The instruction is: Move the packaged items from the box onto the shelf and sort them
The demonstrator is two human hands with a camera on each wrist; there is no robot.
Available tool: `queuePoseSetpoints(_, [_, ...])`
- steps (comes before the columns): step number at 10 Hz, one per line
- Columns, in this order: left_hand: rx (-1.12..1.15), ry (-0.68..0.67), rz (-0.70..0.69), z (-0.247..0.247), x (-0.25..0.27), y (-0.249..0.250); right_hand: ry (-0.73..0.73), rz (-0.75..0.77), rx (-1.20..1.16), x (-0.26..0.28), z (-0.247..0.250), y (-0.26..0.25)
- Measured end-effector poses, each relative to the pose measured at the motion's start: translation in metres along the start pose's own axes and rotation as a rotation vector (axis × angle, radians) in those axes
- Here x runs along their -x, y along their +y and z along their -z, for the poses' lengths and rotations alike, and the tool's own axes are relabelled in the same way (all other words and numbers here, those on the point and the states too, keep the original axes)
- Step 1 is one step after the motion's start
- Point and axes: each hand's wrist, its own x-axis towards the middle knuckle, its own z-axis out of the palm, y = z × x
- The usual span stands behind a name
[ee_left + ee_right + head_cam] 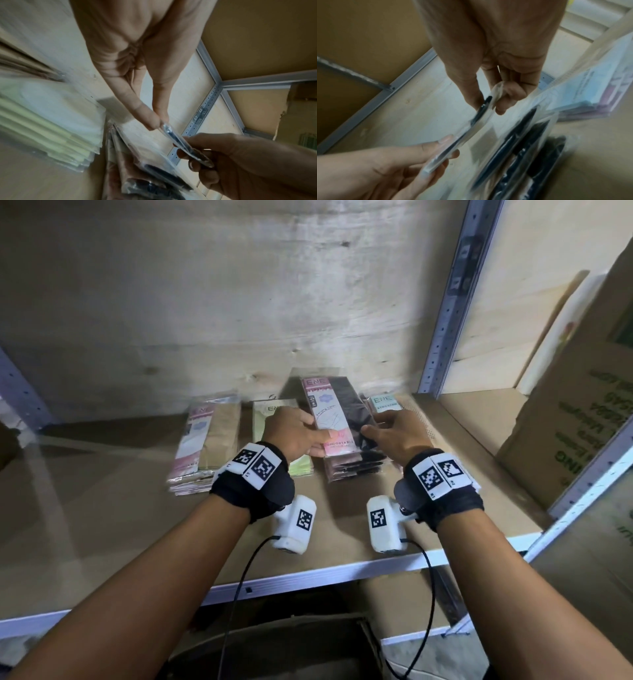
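Grey metal shelf with a brown board deck [102, 508], pale plywood back panel [205, 285] behind it. Large brown cardboard carton with green print [575, 412] stands at the right, past the perforated upright [452, 302].

4 stacks of clear-plastic stocking packs lie in a row on the deck: pink-and-beige stack [205, 446] far left, pale-green stack [270, 419] beside it, pink-and-black stack [352, 463] in the middle, mint-label stack [387, 402] at the right, mostly hidden.

Flat pink-and-black stocking pack in a clear sleeve [339, 412] is held tilted just above the pink-and-black stack, near end low.

Left hand [294, 433] pinches its left edge, thumb on top. Right hand [394, 433] pinches the right edge between thumb and curled fingers [505, 100].
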Motion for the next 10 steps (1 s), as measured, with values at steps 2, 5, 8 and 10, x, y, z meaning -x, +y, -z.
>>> queuePoseSetpoints(2, [-0.097, -0.026, 0.063, -0.015, -0.008, 0.0, -0.009, -0.055, 0.15, -0.006, 0.003, 0.008])
queuePoseSetpoints(5, [-0.163, -0.037, 0.13, -0.02, -0.014, -0.004, -0.057, -0.089, 0.201, -0.011, 0.002, 0.017])
queuePoseSetpoints(8, [-0.295, -0.032, 0.093, -0.012, -0.015, -0.004, -0.058, -0.053, 0.197, -0.008, 0.0, 0.015])
queuePoseSetpoints(10, [-0.255, 0.153, -0.103, 0.015, -0.004, -0.002, 0.178, 0.096, 0.142, 0.0, 0.01, 0.008])
